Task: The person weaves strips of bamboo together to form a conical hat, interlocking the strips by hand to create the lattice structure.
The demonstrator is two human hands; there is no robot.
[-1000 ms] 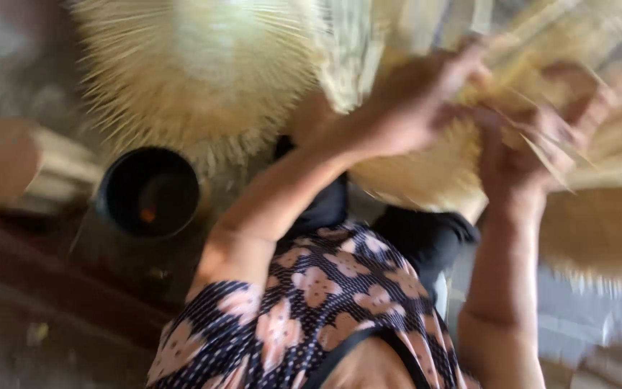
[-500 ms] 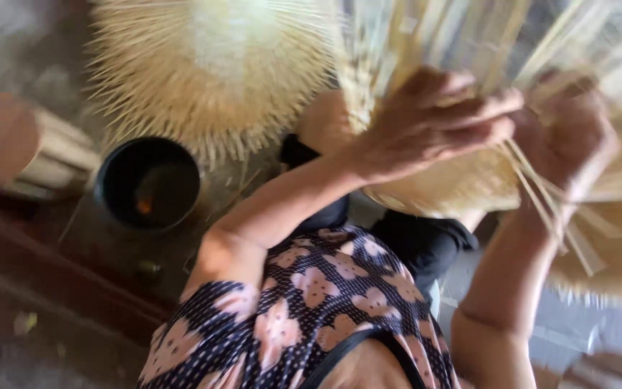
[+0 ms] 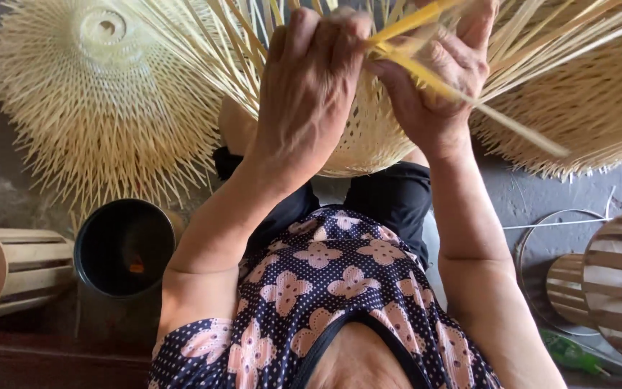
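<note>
— Grey, stained concrete floor (image 3: 8,194) underneath everything; that's where the person sits, legs in dark trousers (image 3: 390,202), wearing a dark dotted top with pink flowers (image 3: 325,288).

— And what are the hands doing?

— Both are raised at the far side of the view, over a half-woven bamboo basket (image 3: 368,144) that rests on the lap, its loose strips fanning outward. The left hand (image 3: 307,86) is curled, fingers bent down among the strips, and its fingertips pinch a yellow bamboo strip (image 3: 426,68). The right hand (image 3: 440,79) is closed around that same strip, thumb on top, so the two hands touch at the fingertips.

— Where does the strip run?

— From the pinch it slants out to the right, past the right wrist, and ends in the air.

— Anything else around?

— On the far left lies a finished woven piece (image 3: 102,101), round, with a spiky fringe. Just beside it, nearer, stands a black round container (image 3: 124,248), something orange inside. At the left edge lies a wooden slatted cylinder (image 3: 16,266). On the right are slatted wooden forms (image 3: 613,281) and a wire ring (image 3: 541,238); a green item (image 3: 570,353) lies near them.
</note>
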